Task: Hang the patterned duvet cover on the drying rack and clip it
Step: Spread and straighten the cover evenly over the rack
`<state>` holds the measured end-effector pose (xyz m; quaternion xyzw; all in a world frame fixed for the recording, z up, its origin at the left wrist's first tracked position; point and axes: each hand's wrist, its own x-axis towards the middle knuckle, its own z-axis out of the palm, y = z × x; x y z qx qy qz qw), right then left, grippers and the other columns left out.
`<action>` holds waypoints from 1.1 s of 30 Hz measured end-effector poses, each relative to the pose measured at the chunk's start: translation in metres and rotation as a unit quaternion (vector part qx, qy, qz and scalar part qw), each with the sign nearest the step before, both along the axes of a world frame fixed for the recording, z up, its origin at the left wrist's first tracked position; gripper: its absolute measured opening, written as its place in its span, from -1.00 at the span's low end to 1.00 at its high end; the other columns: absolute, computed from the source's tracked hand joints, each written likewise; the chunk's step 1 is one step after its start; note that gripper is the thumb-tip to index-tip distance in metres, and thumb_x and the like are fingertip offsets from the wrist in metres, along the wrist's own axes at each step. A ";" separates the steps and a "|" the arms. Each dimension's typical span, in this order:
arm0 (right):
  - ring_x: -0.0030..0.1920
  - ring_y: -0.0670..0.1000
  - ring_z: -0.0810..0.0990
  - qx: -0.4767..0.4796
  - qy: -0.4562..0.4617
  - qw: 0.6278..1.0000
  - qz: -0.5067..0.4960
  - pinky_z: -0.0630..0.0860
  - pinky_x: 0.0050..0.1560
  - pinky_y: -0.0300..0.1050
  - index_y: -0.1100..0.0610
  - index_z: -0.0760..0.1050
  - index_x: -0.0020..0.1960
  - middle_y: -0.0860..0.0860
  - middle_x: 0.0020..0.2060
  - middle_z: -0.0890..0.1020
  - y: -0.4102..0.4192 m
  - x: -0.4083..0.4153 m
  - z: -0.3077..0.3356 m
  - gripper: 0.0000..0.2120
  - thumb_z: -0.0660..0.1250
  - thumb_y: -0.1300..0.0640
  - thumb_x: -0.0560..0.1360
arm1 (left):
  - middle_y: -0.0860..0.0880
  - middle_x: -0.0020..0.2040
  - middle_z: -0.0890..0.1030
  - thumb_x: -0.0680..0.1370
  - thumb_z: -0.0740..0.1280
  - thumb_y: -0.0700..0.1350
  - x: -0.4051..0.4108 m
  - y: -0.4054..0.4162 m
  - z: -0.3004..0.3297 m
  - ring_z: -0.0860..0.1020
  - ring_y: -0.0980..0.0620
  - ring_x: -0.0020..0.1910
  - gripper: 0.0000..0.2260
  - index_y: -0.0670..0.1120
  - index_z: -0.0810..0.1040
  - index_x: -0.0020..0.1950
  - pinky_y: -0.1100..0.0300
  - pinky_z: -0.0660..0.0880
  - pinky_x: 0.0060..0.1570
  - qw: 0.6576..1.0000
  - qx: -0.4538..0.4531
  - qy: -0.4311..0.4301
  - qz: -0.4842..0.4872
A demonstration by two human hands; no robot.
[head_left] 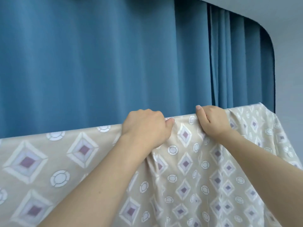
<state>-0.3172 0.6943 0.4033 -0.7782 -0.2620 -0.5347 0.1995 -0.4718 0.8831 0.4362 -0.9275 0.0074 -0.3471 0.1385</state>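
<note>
Both hands, left (146, 126) and right (213, 122), clenched on duvet cover (185, 163) top edge.

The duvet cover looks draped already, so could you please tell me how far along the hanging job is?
Done: the patterned duvet cover already hangs over a straight top line in front of the blue curtain; the rack itself is hidden under it. In hand: the left hand and right hand both grip the top fold, seemingly adjusting it. Left: clipping, as no clips are visible.
</note>
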 end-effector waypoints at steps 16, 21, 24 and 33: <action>-0.40 0.15 0.33 0.053 -0.015 0.998 -0.020 0.18 -0.28 -0.05 0.16 0.19 -0.43 0.04 -0.51 0.33 -0.090 0.082 -0.005 -0.56 -0.11 0.00 0.55 | -0.01 0.03 0.52 0.58 -0.01 0.34 0.046 -0.095 0.012 0.41 -0.08 -0.04 -0.52 -0.01 0.43 0.13 0.09 0.30 -0.13 0.995 -0.027 0.075 0.065; -0.40 0.13 0.33 0.090 0.021 0.995 0.040 0.19 -0.28 -0.05 0.14 0.15 -0.43 0.06 -0.52 0.33 -0.128 0.098 -0.004 -0.57 -0.04 0.01 0.58 | -0.04 0.05 0.54 0.67 0.00 0.11 0.108 -0.149 0.012 0.47 -0.10 -0.03 -0.70 -0.05 0.38 0.01 0.09 0.29 -0.18 0.998 -0.005 0.029 -0.052; -0.35 0.13 0.37 0.093 0.042 0.995 0.017 0.26 -0.24 -0.01 0.13 0.18 -0.43 0.05 -0.48 0.36 -0.156 0.115 -0.006 -0.55 -0.08 -0.04 0.57 | 0.00 -0.20 0.46 0.68 -0.01 -0.06 0.129 -0.162 0.011 0.46 -0.10 -0.16 -0.67 -0.01 0.24 -0.29 0.08 0.33 -0.19 0.997 -0.008 0.034 -0.075; 0.07 -0.04 0.41 0.116 0.101 0.987 -0.042 0.16 0.31 -0.01 0.11 0.47 -0.09 -0.09 -0.11 0.51 -0.198 0.150 -0.019 -0.50 -0.17 -0.11 0.57 | 0.00 -0.27 0.49 0.67 -0.10 0.05 0.131 -0.159 0.002 0.43 -0.05 -0.29 -0.59 -0.03 0.45 -0.17 0.11 0.24 -0.33 1.000 0.019 -0.008 -0.005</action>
